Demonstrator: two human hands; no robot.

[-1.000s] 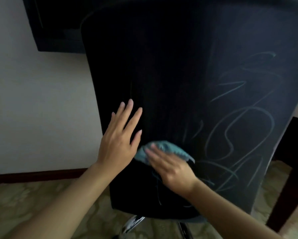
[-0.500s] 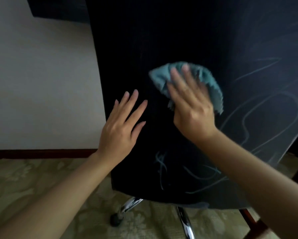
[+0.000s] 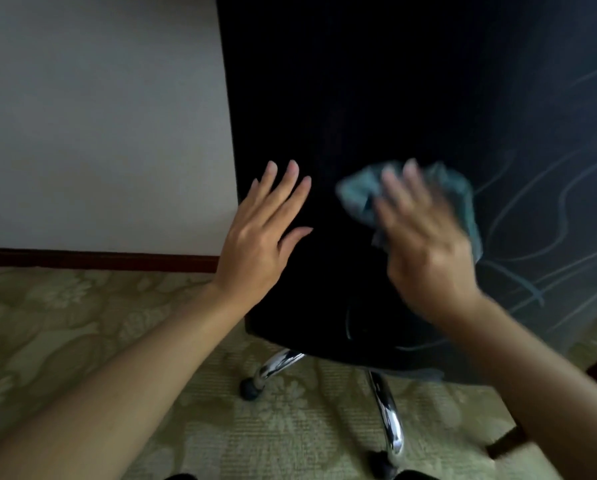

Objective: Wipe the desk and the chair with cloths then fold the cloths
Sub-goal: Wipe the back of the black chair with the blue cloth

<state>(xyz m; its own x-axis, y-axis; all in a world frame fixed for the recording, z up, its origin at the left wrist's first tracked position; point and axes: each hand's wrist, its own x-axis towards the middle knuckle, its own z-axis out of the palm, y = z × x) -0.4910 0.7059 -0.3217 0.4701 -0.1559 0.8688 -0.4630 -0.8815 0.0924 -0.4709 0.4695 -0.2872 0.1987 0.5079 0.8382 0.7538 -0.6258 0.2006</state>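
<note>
Head view. Chair back [image 3: 376,98] fills the frame from 12 to 3 o'clock, its top cut off; pale scribbled lines [image 3: 539,237] at 3 o'clock form no readable writing. Right hand [image 3: 425,244] is motion-blurred — fingers straight, pressing the teal cloth [image 3: 463,192] flat against the chair back just right of centre; the cloth is mostly hidden under it. Left hand [image 3: 262,233] lies flat on the chair's left edge, fingers spread, holding nothing. Chrome legs [image 3: 390,420] show at 6 o'clock over patterned carpet [image 3: 65,323].

Both forearms bare, no sleeves; left grip [image 3: 266,233], right grip [image 3: 425,251] ungloved.
</note>
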